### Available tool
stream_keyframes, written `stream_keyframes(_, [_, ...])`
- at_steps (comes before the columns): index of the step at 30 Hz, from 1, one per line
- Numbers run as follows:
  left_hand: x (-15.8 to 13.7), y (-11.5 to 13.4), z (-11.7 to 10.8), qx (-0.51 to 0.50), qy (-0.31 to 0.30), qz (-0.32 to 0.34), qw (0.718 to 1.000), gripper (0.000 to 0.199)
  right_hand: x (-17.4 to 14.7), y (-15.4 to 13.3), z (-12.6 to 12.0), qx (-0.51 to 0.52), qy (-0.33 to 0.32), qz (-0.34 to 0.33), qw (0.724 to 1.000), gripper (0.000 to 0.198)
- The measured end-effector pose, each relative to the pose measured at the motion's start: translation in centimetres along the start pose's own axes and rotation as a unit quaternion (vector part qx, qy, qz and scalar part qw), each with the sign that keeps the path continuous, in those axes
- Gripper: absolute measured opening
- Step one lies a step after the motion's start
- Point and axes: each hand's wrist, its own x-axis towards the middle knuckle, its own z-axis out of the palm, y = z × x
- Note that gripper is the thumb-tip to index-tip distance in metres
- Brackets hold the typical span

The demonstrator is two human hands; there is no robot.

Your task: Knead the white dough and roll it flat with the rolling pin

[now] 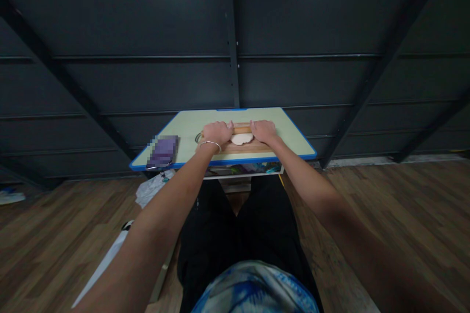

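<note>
A wooden rolling pin (pixel 242 130) lies crosswise over a piece of white dough (pixel 241 140). My left hand (pixel 217 132) is closed round the pin's left end, and a bracelet circles that wrist. Round the right end, my right hand (pixel 264 131) is wrapped in the same way. The dough's near part bulges out in front of the pin; its far part is hidden behind it. Beneath both sits a wooden board (pixel 249 148). Just left of my left hand, a metal wire loop (pixel 198 137) shows in part.
The small pale-green table (pixel 293 139) has a blue edge. A blurred-out purple item (pixel 161 151) lies at its left. Below the top is a shelf with colourful things (pixel 242 169). A white bag (pixel 149 190) hangs at the left. Dark wall panels (pixel 147 83) rise behind.
</note>
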Motion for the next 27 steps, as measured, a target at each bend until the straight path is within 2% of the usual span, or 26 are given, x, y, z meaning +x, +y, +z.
stream_keyframes(13, [0.88,-0.33,0.35,-0.013,-0.011,0.004,1.000,0.079,-0.34,0.05,-0.26,0.007,-0.006,-0.004,1.000,0.071])
stream_keyframes(27, [0.34,-0.01,-0.18,0.006,-0.007,0.007,1.000,0.075,-0.09,0.04,0.06,-0.003,0.002,0.007,1.000,0.071])
